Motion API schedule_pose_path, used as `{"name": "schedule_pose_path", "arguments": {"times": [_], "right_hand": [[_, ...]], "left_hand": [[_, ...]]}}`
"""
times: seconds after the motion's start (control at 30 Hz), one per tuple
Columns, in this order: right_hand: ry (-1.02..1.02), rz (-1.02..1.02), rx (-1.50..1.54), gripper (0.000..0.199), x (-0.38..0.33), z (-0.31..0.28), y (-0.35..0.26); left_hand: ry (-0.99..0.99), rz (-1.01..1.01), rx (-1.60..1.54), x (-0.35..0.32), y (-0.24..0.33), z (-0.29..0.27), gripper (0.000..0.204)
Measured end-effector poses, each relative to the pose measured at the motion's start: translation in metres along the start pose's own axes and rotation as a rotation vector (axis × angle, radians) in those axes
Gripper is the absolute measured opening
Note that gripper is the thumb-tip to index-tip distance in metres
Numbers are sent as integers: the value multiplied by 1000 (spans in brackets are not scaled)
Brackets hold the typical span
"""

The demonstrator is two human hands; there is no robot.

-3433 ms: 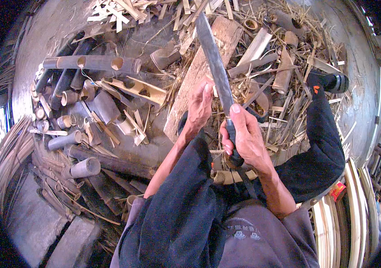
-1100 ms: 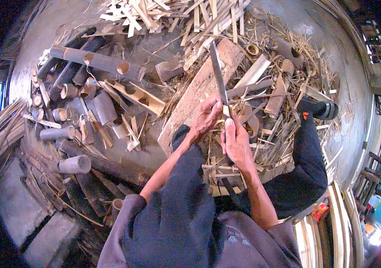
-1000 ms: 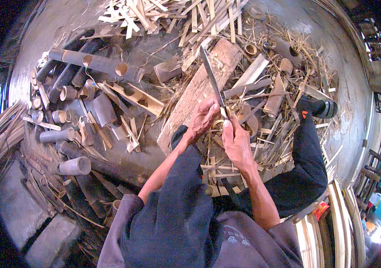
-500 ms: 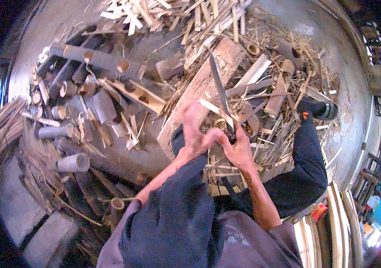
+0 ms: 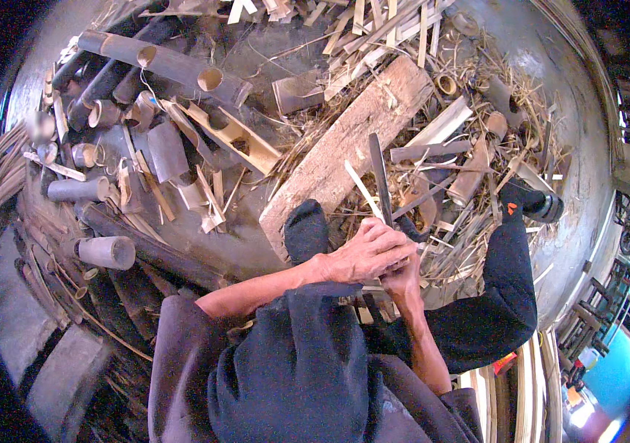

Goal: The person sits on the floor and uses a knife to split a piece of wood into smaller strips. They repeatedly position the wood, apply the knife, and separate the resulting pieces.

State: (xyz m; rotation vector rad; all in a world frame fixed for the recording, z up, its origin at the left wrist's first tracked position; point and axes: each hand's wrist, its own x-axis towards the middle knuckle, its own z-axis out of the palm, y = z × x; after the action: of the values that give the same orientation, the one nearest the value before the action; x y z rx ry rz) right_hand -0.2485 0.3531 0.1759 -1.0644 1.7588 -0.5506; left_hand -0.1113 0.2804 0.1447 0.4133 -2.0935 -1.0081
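Note:
A long knife (image 5: 380, 177) points away from me with its dark blade up, its handle hidden in my hands. Beside the blade a pale bamboo strip (image 5: 363, 190) runs down into the same grip. My left hand (image 5: 363, 252) is closed, its fingers wrapped across the top of my right hand at the strip's lower end. Below and partly covered by it, my right hand (image 5: 402, 282) is closed around the knife handle. Beyond both hands lies a thick, rough wooden plank (image 5: 352, 136), with my dark-covered left foot (image 5: 306, 229) at its near end.
Bamboo tubes (image 5: 160, 66) and cut sections lie at the left, among them a split piece (image 5: 237, 140). Split strips (image 5: 381, 33) pile up at the far side. Shavings and offcuts (image 5: 470, 170) cover the floor on the right, near my right foot (image 5: 544, 207). Long slats (image 5: 529, 391) are at lower right.
My left hand, raised, blurred and open before, has come down to the right and closed over my right hand. The knife and strip stand closer together, and the view has shifted slightly.

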Motion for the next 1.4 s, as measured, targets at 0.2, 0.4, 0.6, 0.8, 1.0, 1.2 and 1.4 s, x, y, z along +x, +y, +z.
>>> {"name": "schedule_pose_path", "arguments": {"times": [0.2, 0.4, 0.6, 0.8, 1.0, 1.2, 1.4], "right_hand": [[9, -9, -41, 22, 2, 1, -7], [139, -141, -8, 12, 7, 12, -6], [128, -77, -269, 20, 44, 29, 16], [122, -47, -472, 29, 58, 39, 35], [118, 241, -567, 26, 75, 46, 4], [173, 262, -534, 36, 98, 57, 19], [311, 98, -569, 33, 104, 66, 26]], "left_hand": [[23, -16, -127, 0, -2, 2, 48], [22, 53, -104, 0, -4, 2, 48], [21, 2, -151, 1, 1, -3, 49], [-18, 3, -149, 0, -2, -2, 50], [-46, -16, -262, -9, -12, 13, 55], [-57, 92, -196, 8, -10, -1, 51], [-14, 114, -116, 13, -12, 6, 45]]}}
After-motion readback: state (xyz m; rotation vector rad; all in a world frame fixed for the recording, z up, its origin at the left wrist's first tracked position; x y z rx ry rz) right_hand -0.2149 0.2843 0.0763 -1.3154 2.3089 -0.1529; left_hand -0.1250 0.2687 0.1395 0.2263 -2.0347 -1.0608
